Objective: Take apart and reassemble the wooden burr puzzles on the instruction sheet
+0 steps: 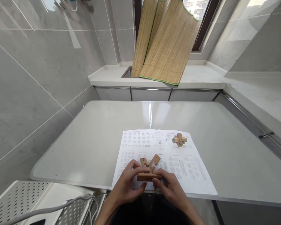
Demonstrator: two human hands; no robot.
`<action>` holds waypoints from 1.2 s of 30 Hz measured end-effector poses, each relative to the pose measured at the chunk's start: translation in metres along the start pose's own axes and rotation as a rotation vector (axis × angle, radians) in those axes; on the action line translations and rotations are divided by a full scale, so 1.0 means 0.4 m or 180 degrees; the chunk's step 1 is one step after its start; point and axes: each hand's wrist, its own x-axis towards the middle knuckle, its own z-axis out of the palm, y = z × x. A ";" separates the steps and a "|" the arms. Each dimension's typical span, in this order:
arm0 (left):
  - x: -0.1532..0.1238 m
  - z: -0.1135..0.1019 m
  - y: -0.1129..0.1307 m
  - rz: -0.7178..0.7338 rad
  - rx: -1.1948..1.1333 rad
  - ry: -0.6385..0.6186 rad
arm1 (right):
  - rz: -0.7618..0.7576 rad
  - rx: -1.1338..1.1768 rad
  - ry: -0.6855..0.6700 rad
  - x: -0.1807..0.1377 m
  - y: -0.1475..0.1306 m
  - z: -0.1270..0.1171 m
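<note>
Over the paper [196, 185], my left hand [128, 183] and right hand [170, 185] curl inward, pinching one bar [147, 177]; at least two pieces [156, 158] fan out behind, one cross [179, 139] beyond.

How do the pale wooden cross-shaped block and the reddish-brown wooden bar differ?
The pale wooden cross-shaped block has jutting arms; the reddish-brown wooden bar is straight. The block is yellowish, the bar redder. The block sits untouched; the bar is between the left hand and right hand. Both look wooden.
</note>
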 end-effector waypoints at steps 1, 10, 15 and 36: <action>0.000 -0.003 0.000 0.0097 0.0228 0.0066 | 0.0027 0.0153 -0.0086 -0.002 -0.012 -0.005; 0.014 -0.017 0.051 0.0502 0.0642 -0.0393 | 0.0568 0.1653 -0.0555 -0.052 -0.044 -0.001; -0.005 -0.052 0.040 0.0296 0.0758 -0.0545 | 0.0682 0.2109 -0.0363 -0.129 -0.042 -0.036; 0.121 0.065 -0.007 -0.0825 0.1713 0.0197 | 0.1218 -0.0265 0.0675 -0.020 0.055 -0.105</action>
